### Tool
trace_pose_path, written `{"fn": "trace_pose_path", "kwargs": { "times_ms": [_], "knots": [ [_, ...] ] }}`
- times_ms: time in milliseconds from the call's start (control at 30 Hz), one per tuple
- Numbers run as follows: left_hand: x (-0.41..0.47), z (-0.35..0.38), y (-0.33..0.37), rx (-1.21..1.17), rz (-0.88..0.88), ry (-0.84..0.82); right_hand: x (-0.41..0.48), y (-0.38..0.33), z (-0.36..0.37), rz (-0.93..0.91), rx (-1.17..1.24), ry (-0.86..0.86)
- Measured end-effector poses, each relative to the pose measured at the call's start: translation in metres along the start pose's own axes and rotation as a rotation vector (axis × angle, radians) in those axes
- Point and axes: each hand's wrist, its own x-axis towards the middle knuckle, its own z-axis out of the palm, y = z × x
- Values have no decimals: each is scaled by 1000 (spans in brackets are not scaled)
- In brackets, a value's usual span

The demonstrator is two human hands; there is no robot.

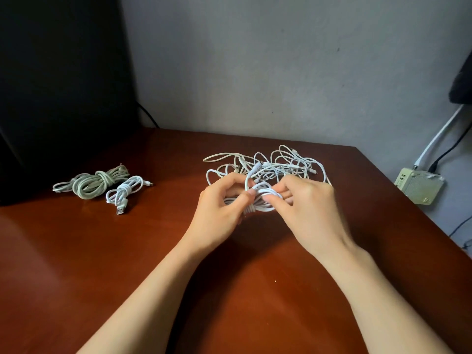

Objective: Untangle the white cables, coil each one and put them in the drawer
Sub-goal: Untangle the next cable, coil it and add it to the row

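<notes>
Left hand (221,205) and right hand (307,208) pinch a half-wound white cable (263,198) above the table (102,251); tangle (268,164) just behind | two coiled cables (102,185) lie far left

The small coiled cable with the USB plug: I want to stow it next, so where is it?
Head view: the small coiled cable lies on the left of the table, just right of the thicker coiled cable, well left of the left hand.

Legible txt: none. Pale plug block (419,186), just off right edge of table (153,251): small marks on its face, too blurred to read. No labels, nos. or brands elsewhere.
</notes>
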Motion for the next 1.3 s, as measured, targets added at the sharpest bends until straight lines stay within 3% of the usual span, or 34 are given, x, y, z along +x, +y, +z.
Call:
{"fn": "trace_pose_path", "kwargs": {
  "times_ms": [133,233,333,500,567,800,1033,1300],
  "knots": [
    [1,-2,0,-31,-51,-10,-1,0,-4,-259,-230,130],
    [1,-2,3,-102,-106,-51,0,5,-6,-363,-248,186],
    [0,-2,6,-148,-126,-75,1,9,-2,-317,-119,137],
    [0,-6,8,-127,-109,-52,1,9,4,29,300,-96],
    [-1,-8,9,-99,-118,-52,2,10,5,81,368,-198],
    [0,-1,6,-17,-151,29,0,12,6,-30,235,-221],
    [0,9,2,8,-92,271,0,6,12,-251,76,-8],
    [-2,10,4,-109,-243,217,-2,9,11,-373,53,28]
  ]
}}
